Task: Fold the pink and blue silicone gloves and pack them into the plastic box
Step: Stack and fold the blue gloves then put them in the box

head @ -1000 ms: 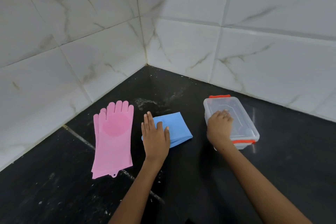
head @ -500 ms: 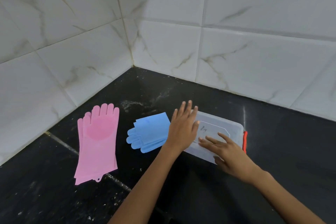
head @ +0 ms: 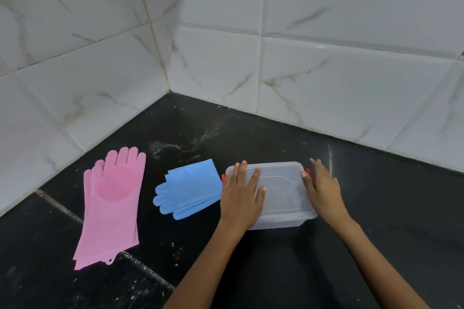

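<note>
Left hand (head: pixel 241 198) & right hand (head: pixel 322 189) flank plastic box (head: pixel 281 198); blue gloves (head: pixel 188 189) beside.

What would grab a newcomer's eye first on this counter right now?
Likely the pink silicone gloves, lying flat and unfolded at the left on the black counter. Beside them lie the blue silicone gloves, next to the lidded clear plastic box. The left hand rests on its lid and the right hand at its right end.
</note>
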`<state>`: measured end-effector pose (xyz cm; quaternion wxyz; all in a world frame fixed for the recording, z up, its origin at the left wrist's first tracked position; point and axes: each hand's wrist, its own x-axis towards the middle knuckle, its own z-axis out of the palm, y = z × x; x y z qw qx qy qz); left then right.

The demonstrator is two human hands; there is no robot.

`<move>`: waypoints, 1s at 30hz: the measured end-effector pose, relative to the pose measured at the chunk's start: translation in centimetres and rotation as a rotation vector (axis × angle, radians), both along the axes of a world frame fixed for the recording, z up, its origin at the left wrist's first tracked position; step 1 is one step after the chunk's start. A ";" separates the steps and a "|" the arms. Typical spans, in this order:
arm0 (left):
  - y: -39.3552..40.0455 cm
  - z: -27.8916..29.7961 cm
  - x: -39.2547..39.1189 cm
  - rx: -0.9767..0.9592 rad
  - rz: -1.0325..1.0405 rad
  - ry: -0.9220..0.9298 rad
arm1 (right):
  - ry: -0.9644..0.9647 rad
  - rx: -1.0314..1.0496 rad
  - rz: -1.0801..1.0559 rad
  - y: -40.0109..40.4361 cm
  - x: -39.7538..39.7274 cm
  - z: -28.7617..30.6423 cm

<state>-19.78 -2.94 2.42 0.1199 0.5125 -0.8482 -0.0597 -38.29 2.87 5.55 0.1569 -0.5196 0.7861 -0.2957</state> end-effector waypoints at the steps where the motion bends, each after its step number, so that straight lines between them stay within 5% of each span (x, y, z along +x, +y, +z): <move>1: 0.1 -0.1 0.3 -0.004 0.023 0.004 | -0.120 0.036 -0.031 -0.6 0.1 -0.3; 11: 0.1 -0.3 0.1 0.000 0.027 -0.050 | -0.344 0.008 -0.187 -2.4 -1.6 -1.8; 14: 0.1 -0.3 0.1 0.005 0.027 -0.042 | -0.142 0.016 -0.087 -2.7 -0.2 -1.3; 17: 0.1 -0.4 0.1 0.004 0.020 -0.034 | 0.370 0.118 0.108 -3.3 2.2 -1.2; 19: 0.2 -0.4 0.1 -0.006 0.021 -0.022 | 0.542 0.147 0.226 -3.8 3.2 -1.4; 26: -0.4 0.0 0.5 0.000 0.028 0.046 | 0.531 0.132 0.380 -4.7 4.2 -2.2; 30: -1.4 0.6 2.3 0.133 0.300 0.322 | 0.516 0.110 0.384 -4.6 4.1 -2.5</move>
